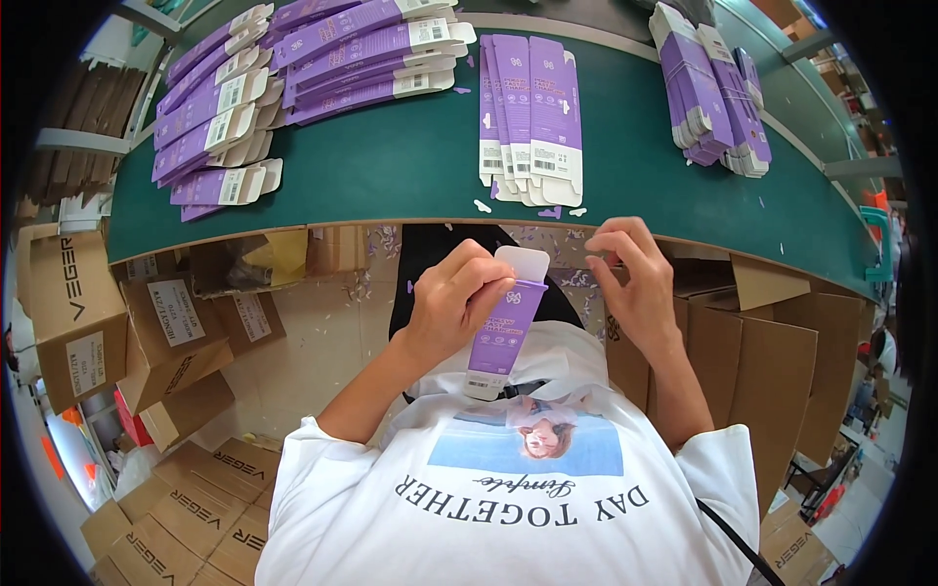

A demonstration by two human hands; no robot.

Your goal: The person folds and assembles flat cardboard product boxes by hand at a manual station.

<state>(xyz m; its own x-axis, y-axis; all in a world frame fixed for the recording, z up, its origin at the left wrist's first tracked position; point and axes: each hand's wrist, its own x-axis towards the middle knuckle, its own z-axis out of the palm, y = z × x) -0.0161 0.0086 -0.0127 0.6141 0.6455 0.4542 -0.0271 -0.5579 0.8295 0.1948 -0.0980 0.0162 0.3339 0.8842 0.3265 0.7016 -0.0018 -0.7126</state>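
Observation:
My left hand (457, 297) pinches the upper edge of a flat purple and white carton (503, 337) in front of my body. Its white top flap sticks up past my fingers, and its lower end reaches my waist. To the right of the carton my right hand (633, 278) is raised, fingers bent and apart, with nothing in it. Beyond my hands, several similar flat purple cartons (557, 107) lie fanned on the green table (381, 166). Small white and purple paper scraps (550, 212) lie at the near ends of these cartons.
Stacks of flat purple cartons (366, 49) cover the table's far left, with another pile (210, 122) beside them. Bundled cartons (699, 88) lie at the far right. Brown cardboard boxes stand below the table at left (176, 327) and right (752, 361). Scraps litter the floor.

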